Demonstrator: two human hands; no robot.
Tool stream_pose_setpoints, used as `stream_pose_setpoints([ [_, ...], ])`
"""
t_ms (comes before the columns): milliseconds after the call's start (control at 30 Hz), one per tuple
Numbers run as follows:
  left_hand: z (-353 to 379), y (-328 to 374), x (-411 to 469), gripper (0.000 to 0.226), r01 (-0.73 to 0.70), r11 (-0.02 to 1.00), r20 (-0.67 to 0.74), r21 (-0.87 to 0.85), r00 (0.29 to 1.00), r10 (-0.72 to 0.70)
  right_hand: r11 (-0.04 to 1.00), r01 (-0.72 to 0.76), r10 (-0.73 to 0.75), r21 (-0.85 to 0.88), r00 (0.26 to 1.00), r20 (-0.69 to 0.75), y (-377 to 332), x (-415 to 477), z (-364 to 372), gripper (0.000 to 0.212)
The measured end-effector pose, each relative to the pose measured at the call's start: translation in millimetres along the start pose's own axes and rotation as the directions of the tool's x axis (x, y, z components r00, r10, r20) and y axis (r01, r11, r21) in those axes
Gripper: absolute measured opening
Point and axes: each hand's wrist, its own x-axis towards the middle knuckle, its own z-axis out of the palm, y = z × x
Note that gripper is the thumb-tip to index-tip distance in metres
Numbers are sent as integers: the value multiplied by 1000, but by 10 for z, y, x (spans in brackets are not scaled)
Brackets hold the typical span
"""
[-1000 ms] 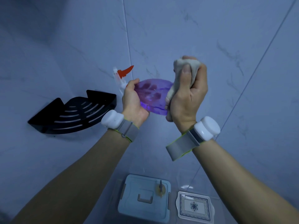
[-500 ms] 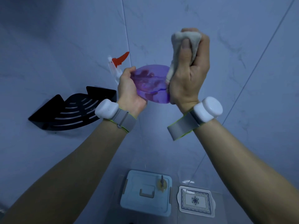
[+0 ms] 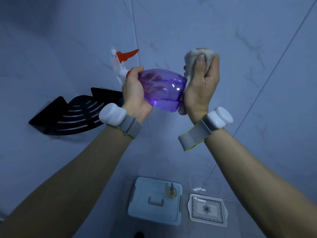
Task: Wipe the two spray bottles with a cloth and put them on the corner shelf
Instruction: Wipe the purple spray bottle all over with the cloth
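A clear purple spray bottle (image 3: 163,88) with a white head and red trigger (image 3: 127,54) lies on its side in the air before the tiled corner. My left hand (image 3: 135,95) grips it near the neck. My right hand (image 3: 200,85) is closed on a bunched grey-white cloth (image 3: 197,56) pressed against the bottle's base. The black corner shelf (image 3: 75,114) hangs on the wall to the lower left of my left hand, with nothing on it. A small amber bottle (image 3: 171,192) stands on the box lid below.
On the floor below sit a light blue lidded box (image 3: 154,200) and, to its right, a white patterned tray (image 3: 207,209). Grey marble-look tiled walls (image 3: 240,48) meet in a corner behind the bottle.
My right hand with the cloth has slid down from the bottle's upper side to its base. The bottle has tilted, showing more of its body.
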Motion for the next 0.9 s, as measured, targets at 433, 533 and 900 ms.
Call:
stream_pose_setpoints([
  [433,-621,-372,272,13,-374,758,70,534,913,401,902,-173,296,-395,914,276,866,-539,-115,13],
  [533,-880,-547,345,17,-349,669,116,656,923,367,879,-212,352,-428,894,279,1065,-701,-116,13],
  [900,-2231,-1532,822,14,-59,581,0,812,995,100,672,-368,649,-642,711,272,2195,-1641,-327,13],
])
